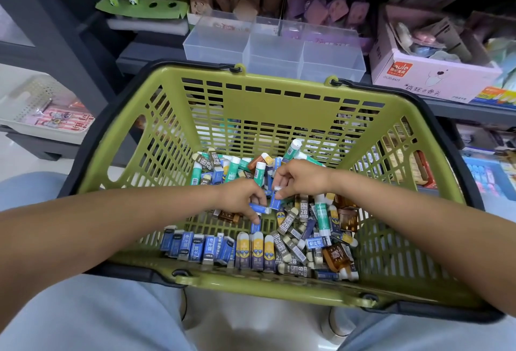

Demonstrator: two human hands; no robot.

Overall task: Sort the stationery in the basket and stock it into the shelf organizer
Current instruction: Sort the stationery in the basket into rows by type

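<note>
A green plastic basket (279,105) sits in front of me, its floor covered with several erasers, glue sticks and small brown boxes. Blue erasers (195,247) stand in a row along the near wall, with yellow-capped ones (257,250) beside them. My left hand (240,197) grips blue erasers (258,208) at the basket's middle. My right hand (301,176) pinches another blue eraser (276,200) right beside it. A clear shelf organizer (275,49) with three front compartments stands on the shelf beyond the basket.
A pink open carton (435,77) of goods stands right of the organizer. Panda-topped pens in a green stand (139,7) are at the back left. A white perforated bin (42,110) sits lower left. More stock fills the lower right shelves (485,166).
</note>
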